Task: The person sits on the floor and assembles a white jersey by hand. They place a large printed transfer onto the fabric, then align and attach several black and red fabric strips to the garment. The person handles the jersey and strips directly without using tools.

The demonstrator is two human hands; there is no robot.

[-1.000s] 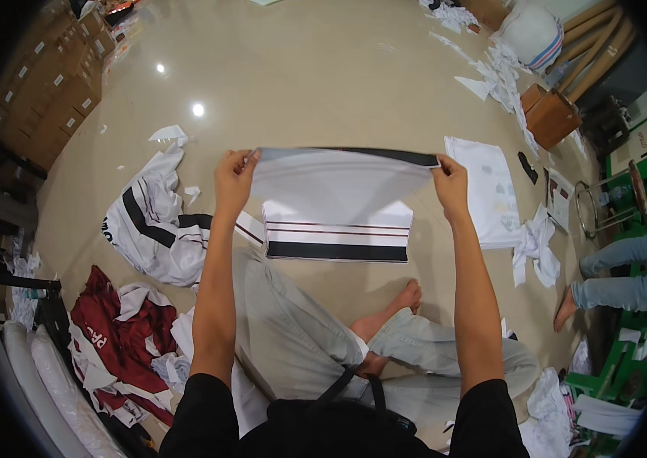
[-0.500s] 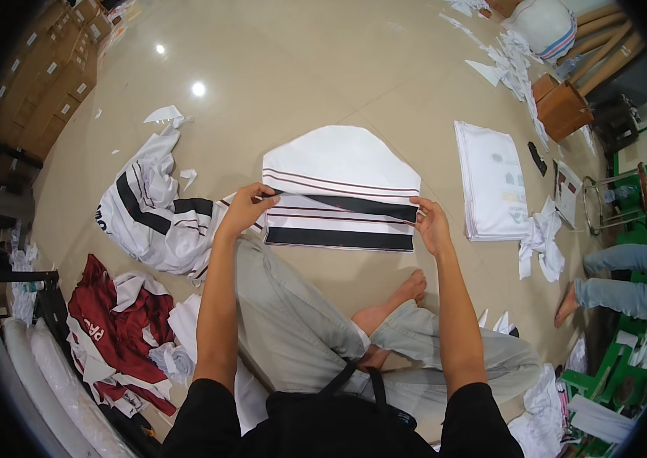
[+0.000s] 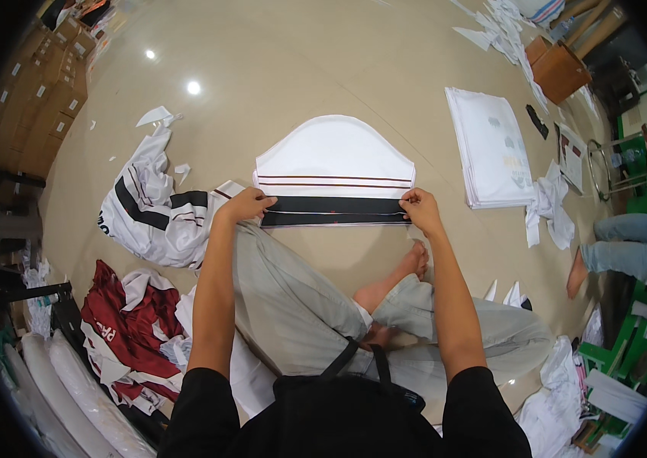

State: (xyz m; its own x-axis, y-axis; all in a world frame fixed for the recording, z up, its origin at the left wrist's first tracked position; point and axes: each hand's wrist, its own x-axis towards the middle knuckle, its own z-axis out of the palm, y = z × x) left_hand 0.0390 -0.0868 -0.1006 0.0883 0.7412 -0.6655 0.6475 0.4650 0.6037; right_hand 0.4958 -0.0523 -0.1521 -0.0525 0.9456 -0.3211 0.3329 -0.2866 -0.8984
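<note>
A white sleeve-shaped fabric panel (image 3: 331, 153) with a rounded top, thin dark red stripes and a black band lies on the floor in front of me. Beneath it shows the black lower band of a second panel (image 3: 331, 219). My left hand (image 3: 249, 204) pinches the top panel at the left end of its black band. At the opposite end, my right hand (image 3: 421, 209) pinches the same panel between thumb and fingers. The top panel lies nearly flat, its lower edge slightly above the under panel's edge.
White striped cloth (image 3: 155, 210) lies bunched to the left, with maroon garments (image 3: 136, 328) nearer. On the right stand a stack of white printed sheets (image 3: 489, 149) and a crumpled white scrap (image 3: 549, 206). Another person's legs (image 3: 629, 248) show at far right, cartons (image 3: 41, 91) at far left.
Both hands have lowered the raised top panel onto the other one. Its black band now lies just above the under panel's band, covering the under panel's stripes. The view has shifted slightly.
</note>
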